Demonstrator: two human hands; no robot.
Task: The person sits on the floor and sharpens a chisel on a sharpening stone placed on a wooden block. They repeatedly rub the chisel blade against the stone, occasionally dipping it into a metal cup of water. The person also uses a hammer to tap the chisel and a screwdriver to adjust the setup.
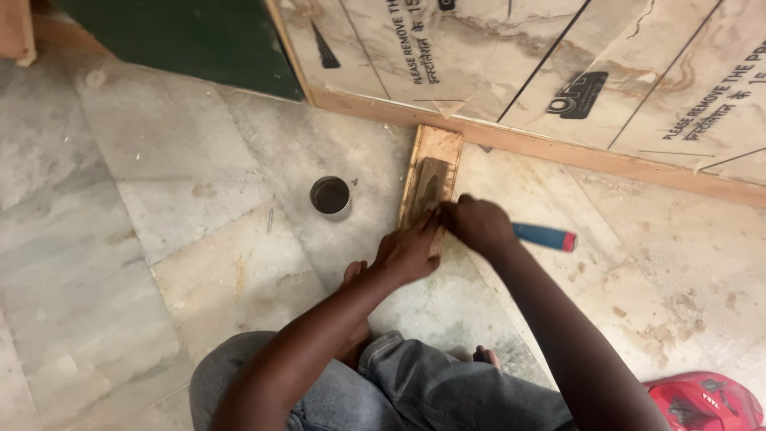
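Head view, person squatting on a stone floor [199,263], knees in grey jeans [415,391] at the bottom edge; a bare toe shows between the legs.

Red bag or case [702,403], lower right corner, cut off by the frame; kind not determinable.

Left hand [408,254]: fingers curled and pressed down on the near end of a small wooden block [435,148], palm down, steadying it. No separate item visible in it.

Right hand [479,225]: closed in a fist around a tool with a blue handle and red end cap [546,237]. The handle sticks out to the right, clear of the fist. The working end is buried under the fingers, where they meet the block.

Block lies flat on the floor, long axis running away from the person, far end touching or just short of the wooden base strip [558,152] of a panel. A dark recessed or stained patch sits along its middle.

Judgement on technique: the left hand should bear down firmly and stay behind the tool's edge, not ahead of it; the tool is best kept low and worked in short controlled strokes, so the block does not skid on the smooth stone.

Small round tin [330,196], open top, dark inside, stands left of the block, apart from it. A nail or screw [270,220] lies left of the tin.

Farthest: pale marble-look panel [511,56] under protective film, and a green surface [191,40] upper left.

Unclear: tool type, tin contents, whether the dark patch is a cut recess or a stain.
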